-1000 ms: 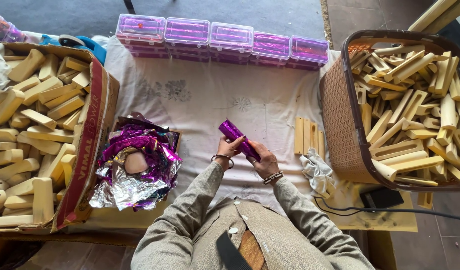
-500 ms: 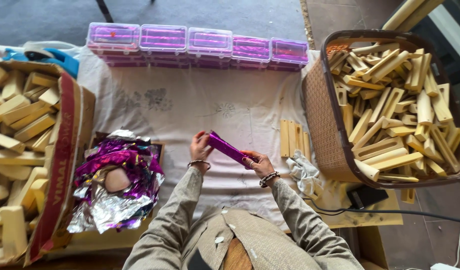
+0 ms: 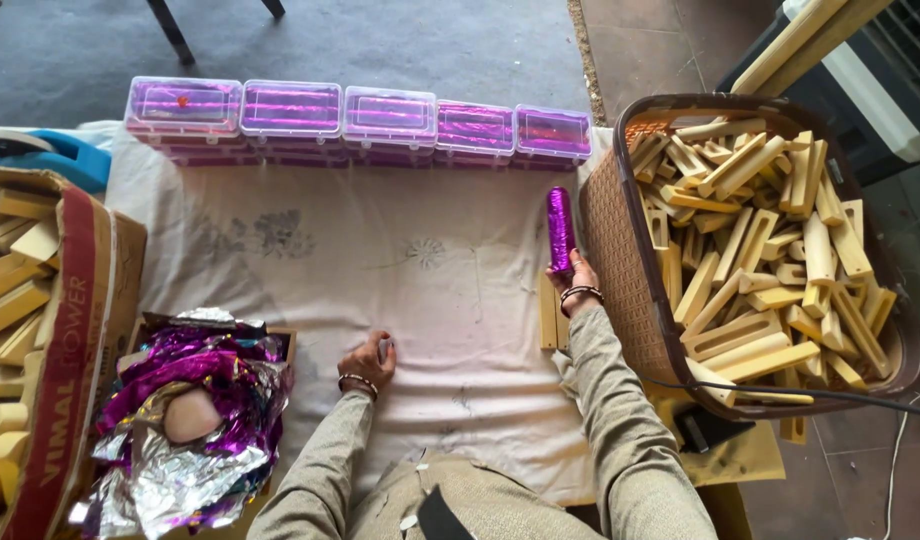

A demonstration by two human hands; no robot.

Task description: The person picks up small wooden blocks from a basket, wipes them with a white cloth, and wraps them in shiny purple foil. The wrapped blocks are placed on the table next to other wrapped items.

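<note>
Right hand (image 3: pixel 574 283) has its grip closed around the bottom end of a purple foil-wrapped stick (image 3: pixel 559 228), so the stick pokes up and away from the grip, right beside the wicker basket (image 3: pixel 620 240) full of bare wooden blocks (image 3: pixel 760 250). Left hand (image 3: pixel 370 362) is curled on the cloth-covered surface (image 3: pixel 380 260), looks like something small is pinched in it, can't tell what. Beyond the stick's tip sit clear boxes (image 3: pixel 390 115) of purple ones. Foil scraps (image 3: pixel 180 400) lie left of the left hand.
</note>
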